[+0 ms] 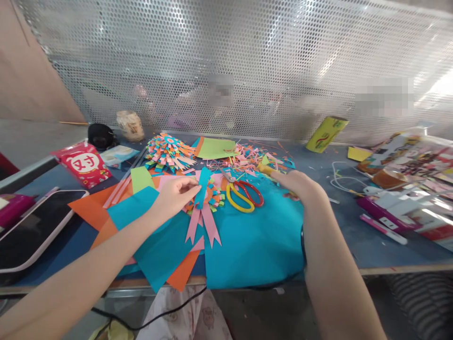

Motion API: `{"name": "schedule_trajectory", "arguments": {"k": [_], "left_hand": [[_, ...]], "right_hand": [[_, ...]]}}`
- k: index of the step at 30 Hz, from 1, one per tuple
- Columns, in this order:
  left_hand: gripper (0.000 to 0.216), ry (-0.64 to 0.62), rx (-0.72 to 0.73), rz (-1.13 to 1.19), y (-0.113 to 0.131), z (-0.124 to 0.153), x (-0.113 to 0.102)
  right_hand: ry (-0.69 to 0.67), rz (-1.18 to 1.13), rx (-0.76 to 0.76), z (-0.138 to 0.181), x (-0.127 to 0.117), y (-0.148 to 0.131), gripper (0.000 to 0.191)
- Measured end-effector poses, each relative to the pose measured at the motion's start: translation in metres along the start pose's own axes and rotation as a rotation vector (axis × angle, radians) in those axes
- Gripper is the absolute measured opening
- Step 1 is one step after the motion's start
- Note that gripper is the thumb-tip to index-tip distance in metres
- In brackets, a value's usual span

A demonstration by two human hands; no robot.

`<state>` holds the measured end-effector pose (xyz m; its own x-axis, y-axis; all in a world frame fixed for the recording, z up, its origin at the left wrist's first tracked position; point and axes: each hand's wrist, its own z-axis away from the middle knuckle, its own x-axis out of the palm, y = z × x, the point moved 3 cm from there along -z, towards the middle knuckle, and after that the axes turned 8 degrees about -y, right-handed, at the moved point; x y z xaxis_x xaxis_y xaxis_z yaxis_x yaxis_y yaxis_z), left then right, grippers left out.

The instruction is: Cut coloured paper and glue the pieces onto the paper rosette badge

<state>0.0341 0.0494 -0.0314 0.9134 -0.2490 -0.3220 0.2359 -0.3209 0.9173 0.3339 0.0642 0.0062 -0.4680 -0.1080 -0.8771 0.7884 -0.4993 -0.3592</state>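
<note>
My left hand (pixel 179 191) is closed in a pinch on a blue paper strip (pixel 202 189). The strip stands over a small paper rosette (pixel 214 196) of orange, green and blue loops. Two notched pink paper tails (pixel 210 226) hang below the rosette onto blue paper. Farther right, my right hand (pixel 295 184) reaches over the blue paper sheet (pixel 253 245) towards paper scraps. Yellow shows at its fingertips, but blur hides what this is and whether the hand grips anything. Scissors (pixel 244 196) with one yellow and one red handle lie between my hands.
A fringed paper flower (pixel 170 151) and a pile of paper shreds (pixel 253 158) lie at the back, before a perforated metal screen (pixel 247 61). On the left are a phone (pixel 38 226) and a red packet (pixel 85 165). A green-yellow box (pixel 325 134) stands back right.
</note>
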Motion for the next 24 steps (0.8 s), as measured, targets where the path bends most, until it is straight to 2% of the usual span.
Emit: {"name": "schedule_trajectory", "arguments": {"k": [4,9,13,17,21,24], "left_hand": [[0.024,-0.083,-0.054,-0.080,0.003,0.002,0.003],[0.025,-0.100,-0.055,-0.133,0.001,0.001,0.003],[0.021,-0.038,0.062,-0.209,0.001,0.001,0.001],[0.017,0.047,0.190,-0.364,0.005,0.002,-0.001],[0.017,0.024,0.161,-0.347,0.005,0.001,-0.001],[0.017,-0.004,0.123,-0.323,0.004,0.000,0.000]], "right_hand": [[0.253,-0.026,0.010,0.010,-0.011,-0.004,0.047],[0.452,-0.046,-0.130,0.017,-0.006,-0.015,0.055],[0.445,-0.042,-0.279,0.021,0.003,-0.023,0.049],[0.433,0.006,-0.490,0.030,0.014,-0.038,0.040],[0.386,0.027,-0.660,0.043,0.027,-0.052,0.039],[0.357,0.002,-0.713,0.045,0.034,-0.056,0.036]]}}
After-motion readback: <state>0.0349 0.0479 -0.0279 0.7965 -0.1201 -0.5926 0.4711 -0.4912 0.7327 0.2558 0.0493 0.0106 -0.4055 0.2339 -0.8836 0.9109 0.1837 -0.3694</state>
